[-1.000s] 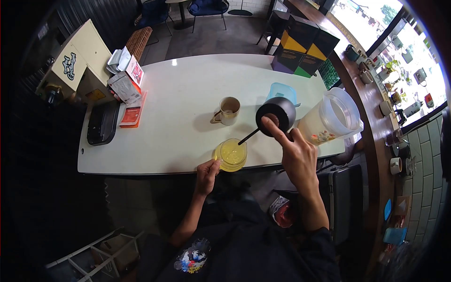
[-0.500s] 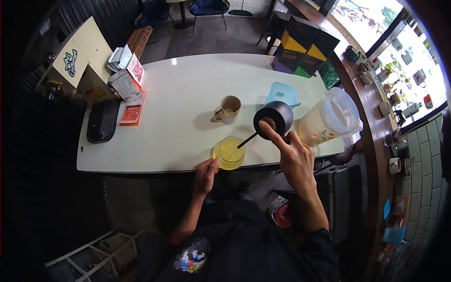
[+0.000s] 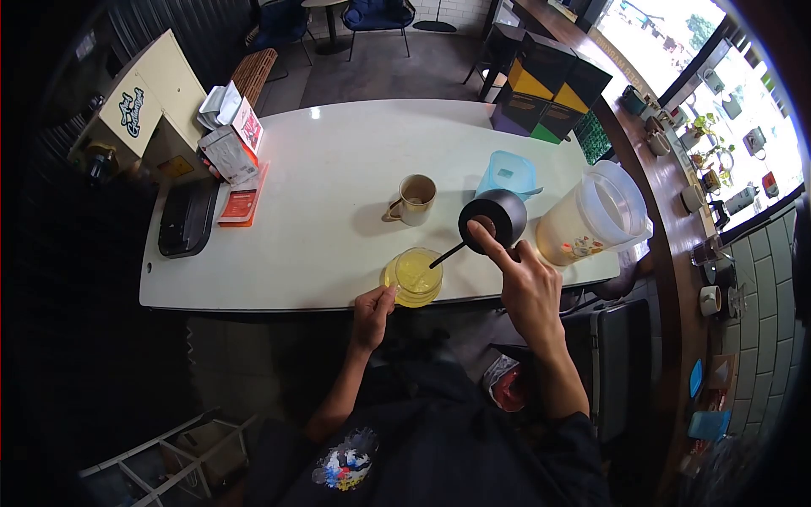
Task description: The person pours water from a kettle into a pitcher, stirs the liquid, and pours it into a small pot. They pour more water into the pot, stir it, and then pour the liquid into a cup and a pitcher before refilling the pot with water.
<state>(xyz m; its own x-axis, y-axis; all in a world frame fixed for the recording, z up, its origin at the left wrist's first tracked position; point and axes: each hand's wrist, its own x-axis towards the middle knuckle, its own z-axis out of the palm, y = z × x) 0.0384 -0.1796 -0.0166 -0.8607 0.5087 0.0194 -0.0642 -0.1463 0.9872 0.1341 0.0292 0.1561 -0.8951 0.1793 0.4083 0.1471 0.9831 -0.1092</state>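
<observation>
My right hand grips a black gooseneck kettle, its index finger laid along the lid. The kettle is tilted, and its thin spout points down into a clear glass cup of yellow liquid. At the front edge of the white table, my left hand pinches the side of that cup, likely at its handle, which the fingers cover. Beyond the cup stands a beige-brown mug, upright. The kettle's handle is hidden by my right hand.
A large translucent pitcher of pale liquid stands right of the kettle, near a light-blue container. Dark boxes sit at the far right corner. On the left are a cream-coloured machine and several packets.
The view has shifted very slightly. Both hands, the kettle and the glass cup keep almost the same places and tilt.
</observation>
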